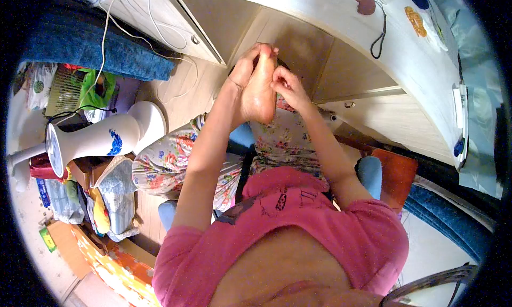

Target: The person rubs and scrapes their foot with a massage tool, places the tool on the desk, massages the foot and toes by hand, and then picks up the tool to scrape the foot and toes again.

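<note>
A bare foot [260, 98] is raised in front of me, its shiny sole turned up toward the camera and its toes pointing away. My left hand [244, 68] wraps round the foot's left side near the toes, with a thin band at the wrist. At the opposite edge of the foot is my right hand [290, 87], fingers curled and thumb pressed against the skin. Whether anything small sits between those right fingers is hidden. Floral trousers [288, 147] cover my legs below the foot.
A curved white desk [320, 11] arches over the far side, with cabinet drawers [368, 110] beneath. On the left stand a white pedestal [101, 134] and piled fabric items [114, 192]. A white cable [149, 47] trails over the floor. Orange patterned cloth [114, 264] lies at lower left.
</note>
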A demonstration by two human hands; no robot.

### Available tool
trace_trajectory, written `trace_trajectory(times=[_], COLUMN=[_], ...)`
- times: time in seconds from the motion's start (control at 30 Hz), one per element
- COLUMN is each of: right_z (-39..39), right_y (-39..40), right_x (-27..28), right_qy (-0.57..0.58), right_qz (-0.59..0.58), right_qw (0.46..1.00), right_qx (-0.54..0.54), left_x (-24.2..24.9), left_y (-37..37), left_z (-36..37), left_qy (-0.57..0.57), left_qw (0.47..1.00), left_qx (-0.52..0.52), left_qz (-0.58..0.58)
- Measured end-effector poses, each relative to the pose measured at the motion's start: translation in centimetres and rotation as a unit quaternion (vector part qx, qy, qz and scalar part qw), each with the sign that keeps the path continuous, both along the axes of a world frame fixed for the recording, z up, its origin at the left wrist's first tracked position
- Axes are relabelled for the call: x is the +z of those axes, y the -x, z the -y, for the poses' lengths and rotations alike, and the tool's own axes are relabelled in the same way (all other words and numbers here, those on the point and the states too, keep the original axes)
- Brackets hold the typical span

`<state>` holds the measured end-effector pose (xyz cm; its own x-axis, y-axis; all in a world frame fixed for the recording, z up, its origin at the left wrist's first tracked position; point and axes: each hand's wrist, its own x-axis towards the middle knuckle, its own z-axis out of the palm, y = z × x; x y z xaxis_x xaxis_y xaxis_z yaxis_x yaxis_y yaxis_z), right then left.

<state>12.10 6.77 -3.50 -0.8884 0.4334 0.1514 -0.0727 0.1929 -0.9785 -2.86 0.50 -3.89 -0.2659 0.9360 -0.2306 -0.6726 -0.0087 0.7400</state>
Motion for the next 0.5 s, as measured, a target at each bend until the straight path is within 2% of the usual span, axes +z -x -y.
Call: trace_trajectory(times=[0.07, 0.1, 0.17, 0.3, 0.37, 0.43, 0.47, 0.5], right_z=[-1.3, -2.0, -2.5, -3.3, -3.3, -2.7, -2.4, -2.4], right_y=[0.0, 0.1, 0.6, 2.0, 2.7, 3.2, 3.4, 3.8], right_x=[0.7, 1.0, 2.1, 2.4, 1.9, 1.1, 0.7, 0.3], right_qy=[-0.064, -0.094, -0.114, -0.158, -0.212, -0.189, -0.176, -0.189], right_qz=[0.063, 0.095, 0.156, 0.212, 0.227, 0.203, 0.190, 0.175], right_qw=[0.994, 0.986, 0.974, 0.953, 0.937, 0.960, 0.965, 0.966], right_qx=[0.068, 0.101, 0.115, 0.146, 0.160, 0.029, -0.038, -0.033], left_x=[4.1, 3.9, 2.8, 1.5, 1.4, 1.0, 0.5, 0.2], left_y=[-2.0, -2.2, -2.6, -1.9, -1.8, -1.7, -1.8, -1.5], left_z=[1.5, 1.7, 2.1, 1.8, 2.0, 1.7, 1.6, 1.4], left_qy=[0.054, 0.025, -0.034, -0.034, -0.051, -0.092, -0.059, -0.087], left_qw=[0.991, 1.000, 0.969, 0.953, 0.963, 0.963, 0.970, 0.973], left_qx=[0.000, -0.013, -0.038, -0.054, -0.057, -0.025, -0.018, -0.008], left_qz=[0.123, 0.000, -0.242, -0.296, -0.258, -0.251, -0.237, -0.213])
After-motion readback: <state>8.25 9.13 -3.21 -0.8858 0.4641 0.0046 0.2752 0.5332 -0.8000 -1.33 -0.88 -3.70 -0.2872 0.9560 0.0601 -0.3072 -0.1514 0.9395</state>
